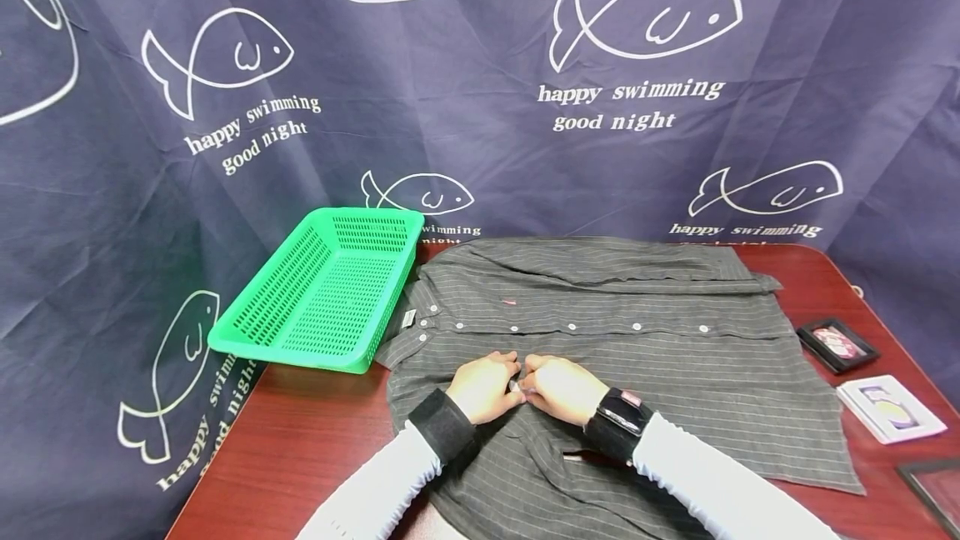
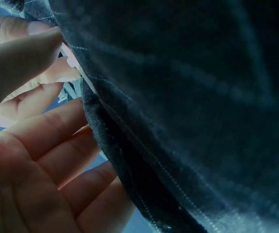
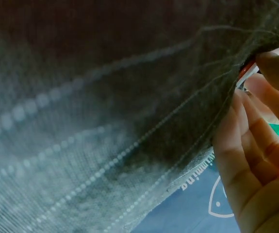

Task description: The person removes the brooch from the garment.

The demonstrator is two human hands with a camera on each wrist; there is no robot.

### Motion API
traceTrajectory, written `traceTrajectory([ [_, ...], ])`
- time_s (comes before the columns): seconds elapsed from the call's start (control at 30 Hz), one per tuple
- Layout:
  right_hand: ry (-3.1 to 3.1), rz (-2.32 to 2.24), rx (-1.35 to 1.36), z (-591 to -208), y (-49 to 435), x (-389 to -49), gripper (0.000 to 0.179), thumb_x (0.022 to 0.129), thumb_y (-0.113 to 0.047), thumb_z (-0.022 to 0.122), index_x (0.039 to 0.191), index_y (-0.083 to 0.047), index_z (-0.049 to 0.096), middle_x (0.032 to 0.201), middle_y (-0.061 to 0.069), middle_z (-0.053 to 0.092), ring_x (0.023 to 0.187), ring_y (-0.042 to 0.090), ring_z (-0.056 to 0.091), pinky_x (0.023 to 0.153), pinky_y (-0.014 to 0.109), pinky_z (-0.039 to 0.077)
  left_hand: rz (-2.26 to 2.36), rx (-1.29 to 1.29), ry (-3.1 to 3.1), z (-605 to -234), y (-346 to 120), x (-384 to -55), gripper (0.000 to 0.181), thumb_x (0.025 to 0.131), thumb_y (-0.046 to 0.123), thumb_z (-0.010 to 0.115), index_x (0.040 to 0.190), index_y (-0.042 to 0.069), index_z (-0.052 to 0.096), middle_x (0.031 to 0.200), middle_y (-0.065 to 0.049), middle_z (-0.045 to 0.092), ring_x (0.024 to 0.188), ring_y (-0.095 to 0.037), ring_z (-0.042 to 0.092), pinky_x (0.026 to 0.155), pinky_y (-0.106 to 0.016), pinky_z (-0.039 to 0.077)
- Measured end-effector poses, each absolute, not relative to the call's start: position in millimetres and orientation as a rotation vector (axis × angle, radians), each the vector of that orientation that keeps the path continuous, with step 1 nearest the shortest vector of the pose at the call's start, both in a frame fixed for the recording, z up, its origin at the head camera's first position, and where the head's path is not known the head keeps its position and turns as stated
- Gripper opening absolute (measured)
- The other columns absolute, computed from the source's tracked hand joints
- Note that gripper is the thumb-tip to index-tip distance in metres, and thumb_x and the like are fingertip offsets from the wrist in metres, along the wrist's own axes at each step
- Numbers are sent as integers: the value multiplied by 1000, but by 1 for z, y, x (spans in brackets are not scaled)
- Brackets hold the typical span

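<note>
A dark grey pinstriped button-up shirt (image 1: 675,373) lies spread on the table, its collar to the left and a row of white buttons along its placket. Near the middle of the shirt, my left hand (image 1: 483,386) pinches an edge of the fabric between thumb and fingers. Close against it, my right hand (image 1: 562,388) pinches the same part of the cloth. In the right wrist view a small pale piece with a red edge (image 3: 247,73) shows at the right fingertips; its kind cannot be told. Raised fabric fills much of both wrist views.
A green plastic basket (image 1: 382,290) stands at the left, beside the collar. On the right of the red-brown table (image 1: 315,448) lie a small black frame (image 1: 837,344), a white-edged frame (image 1: 892,408) and part of another dark frame (image 1: 930,486). A printed curtain (image 1: 480,123) hangs behind.
</note>
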State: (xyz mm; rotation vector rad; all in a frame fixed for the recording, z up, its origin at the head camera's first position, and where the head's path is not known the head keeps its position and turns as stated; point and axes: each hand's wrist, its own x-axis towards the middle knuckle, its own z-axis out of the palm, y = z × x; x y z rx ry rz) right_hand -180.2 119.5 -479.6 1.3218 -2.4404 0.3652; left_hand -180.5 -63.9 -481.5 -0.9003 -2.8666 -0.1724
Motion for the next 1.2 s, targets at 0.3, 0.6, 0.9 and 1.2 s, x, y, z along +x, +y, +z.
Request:
traceTrajectory([
  [0.3, -2472, 335, 1310, -479, 119, -179, 9, 74, -11, 81, 81, -14, 75, 79, -3, 56, 65, 10, 55, 61, 24, 48, -171, -899, -2865, -481, -64, -180, 41, 82, 34, 72, 116, 12, 72, 127, -3, 68, 113, -25, 67, 87, -36, 57],
  [0.6, -2476, 342, 1295, -478, 119, -180, 6, 75, -14, 81, 78, -14, 76, 76, -4, 54, 62, 10, 53, 57, 24, 47, -175, -902, -2880, -481, -64, -180, 40, 84, 35, 71, 117, 12, 71, 128, -4, 67, 113, -25, 67, 90, -36, 56],
  [0.9, -2511, 371, 1279, -480, 120, -181, 5, 78, -17, 81, 77, -15, 76, 75, -5, 53, 60, 8, 50, 56, 22, 45, -173, -902, -2877, -478, -64, -179, 40, 85, 36, 71, 117, 12, 71, 127, -4, 68, 113, -24, 67, 89, -35, 56],
  [1.2, -2476, 412, 1309, -480, 121, -184, 5, 78, -19, 81, 76, -17, 77, 72, -6, 52, 58, 5, 48, 54, 19, 43, -181, -900, -2878, -478, -64, -179, 41, 85, 38, 72, 117, 12, 72, 127, -3, 68, 113, -24, 67, 89, -35, 56],
])
